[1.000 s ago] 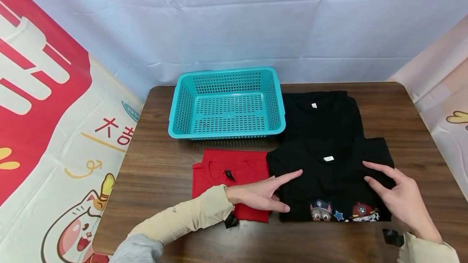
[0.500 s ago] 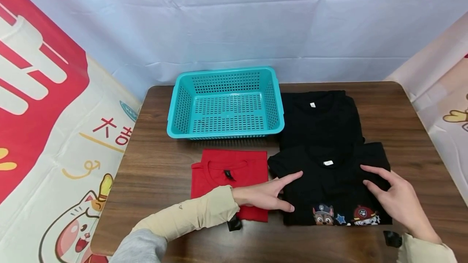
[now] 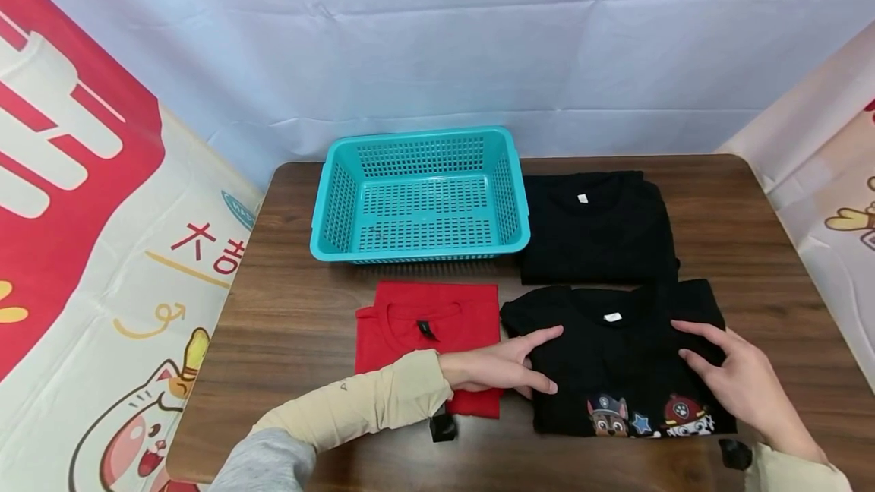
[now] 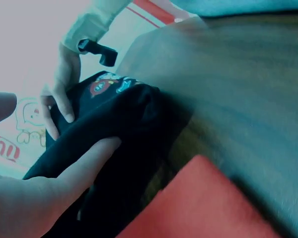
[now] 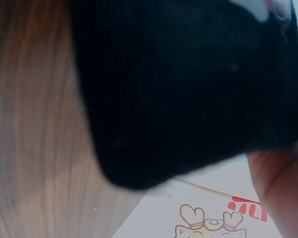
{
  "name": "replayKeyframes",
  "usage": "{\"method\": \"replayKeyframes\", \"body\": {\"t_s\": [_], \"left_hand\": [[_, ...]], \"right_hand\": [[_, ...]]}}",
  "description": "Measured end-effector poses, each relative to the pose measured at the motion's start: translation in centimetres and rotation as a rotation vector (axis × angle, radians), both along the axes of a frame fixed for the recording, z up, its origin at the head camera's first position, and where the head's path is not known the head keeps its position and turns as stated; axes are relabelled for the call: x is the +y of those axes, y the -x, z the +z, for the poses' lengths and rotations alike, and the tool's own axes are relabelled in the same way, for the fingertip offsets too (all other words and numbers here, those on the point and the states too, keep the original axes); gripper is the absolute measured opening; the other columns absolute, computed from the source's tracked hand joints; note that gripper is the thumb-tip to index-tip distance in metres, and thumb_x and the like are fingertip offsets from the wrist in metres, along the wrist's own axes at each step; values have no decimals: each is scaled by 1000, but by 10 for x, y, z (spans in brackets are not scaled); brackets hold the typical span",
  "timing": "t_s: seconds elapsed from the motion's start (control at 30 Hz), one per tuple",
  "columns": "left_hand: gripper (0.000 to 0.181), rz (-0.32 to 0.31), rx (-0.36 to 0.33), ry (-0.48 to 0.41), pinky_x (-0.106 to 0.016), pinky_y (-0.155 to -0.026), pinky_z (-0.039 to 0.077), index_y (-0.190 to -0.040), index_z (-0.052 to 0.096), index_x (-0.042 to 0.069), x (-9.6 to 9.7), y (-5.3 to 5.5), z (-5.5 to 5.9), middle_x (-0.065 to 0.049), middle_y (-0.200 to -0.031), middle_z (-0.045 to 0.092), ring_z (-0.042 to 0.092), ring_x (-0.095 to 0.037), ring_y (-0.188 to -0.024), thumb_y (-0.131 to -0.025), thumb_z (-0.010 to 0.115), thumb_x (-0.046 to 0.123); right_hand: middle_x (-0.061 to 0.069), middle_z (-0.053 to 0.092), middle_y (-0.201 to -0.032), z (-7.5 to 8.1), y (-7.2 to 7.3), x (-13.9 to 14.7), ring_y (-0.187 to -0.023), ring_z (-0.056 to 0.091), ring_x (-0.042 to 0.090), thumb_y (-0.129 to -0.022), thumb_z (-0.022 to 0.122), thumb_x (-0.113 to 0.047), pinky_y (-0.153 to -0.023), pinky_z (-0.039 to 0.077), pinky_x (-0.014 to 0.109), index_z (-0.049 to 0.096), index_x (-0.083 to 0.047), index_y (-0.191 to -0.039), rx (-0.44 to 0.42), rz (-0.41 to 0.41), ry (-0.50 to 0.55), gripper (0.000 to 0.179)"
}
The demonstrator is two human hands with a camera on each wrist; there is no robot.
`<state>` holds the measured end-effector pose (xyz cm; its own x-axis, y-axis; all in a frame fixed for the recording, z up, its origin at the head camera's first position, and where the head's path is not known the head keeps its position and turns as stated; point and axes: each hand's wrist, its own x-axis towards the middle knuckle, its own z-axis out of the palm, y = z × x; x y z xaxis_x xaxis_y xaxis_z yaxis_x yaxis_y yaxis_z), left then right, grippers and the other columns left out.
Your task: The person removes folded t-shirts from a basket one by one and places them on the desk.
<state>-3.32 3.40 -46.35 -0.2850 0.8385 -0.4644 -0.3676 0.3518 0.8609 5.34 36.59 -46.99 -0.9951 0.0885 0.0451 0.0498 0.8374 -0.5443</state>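
A folded black T-shirt [image 3: 601,363] with a white neck label and cartoon dog prints along its near edge is between my two hands. My left hand [image 3: 502,367] grips its left side, index finger and thumb on top, other fingers partly hidden at the edge. On the right side my right hand [image 3: 741,374] holds the shirt, index finger and thumb over the cloth; the remaining fingers are out of sight. The left wrist view shows my left thumb [image 4: 92,161] against the black cloth. A folded red T-shirt [image 3: 437,313] lies under my left forearm.
Behind the held shirt lies another folded black T-shirt [image 3: 598,234]. To its left stands a turquoise plastic basket [image 3: 522,238] with perforated walls. Everything is on a brown wooden table [image 3: 287,325], with a white cloth backdrop [image 3: 437,44] behind.
The held black T-shirt has come toward me with both hands. A gap now separates most of it from the rear black shirt, which shows more of its near part.
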Motion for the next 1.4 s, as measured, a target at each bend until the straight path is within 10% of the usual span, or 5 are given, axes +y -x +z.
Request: {"method": "replayKeyframes", "body": {"t_s": [0.17,0.4,0.67,1.4], "left_hand": [[77,36,-49,10,-31,-85,56,-155,18,26,2,-2,-1,8,-154,23,61,-8,-99,-93,60,10],[77,61,-101,41,-35,-85,56,-154,20,25,4,-3,-4,6,-151,27,54,-12,-111,-92,61,10],[75,110,-158,90,-42,-87,56,-153,22,24,5,-5,-10,5,-148,29,48,-16,-118,-91,62,11],[75,203,-173,129,-45,-88,54,-153,22,20,10,-6,-11,1,-151,25,42,-19,-123,-90,61,10]], "right_hand": [[29,58,-126,-7,-3,3,-118,28,-22,-88,68,-9,-87,38,31,63,-14,-125,-6,14,-5,37],[35,54,-126,-8,-4,2,-114,48,50,-87,65,-1,-82,38,61,59,-6,-127,-90,34,0,41],[32,58,-118,-7,-5,9,-84,45,2,-81,71,-2,-63,26,11,62,-10,-123,-98,68,-53,44],[27,56,-107,-4,1,16,-54,33,12,-84,65,-2,-63,31,27,53,-1,-131,-303,91,-80,48]]}}
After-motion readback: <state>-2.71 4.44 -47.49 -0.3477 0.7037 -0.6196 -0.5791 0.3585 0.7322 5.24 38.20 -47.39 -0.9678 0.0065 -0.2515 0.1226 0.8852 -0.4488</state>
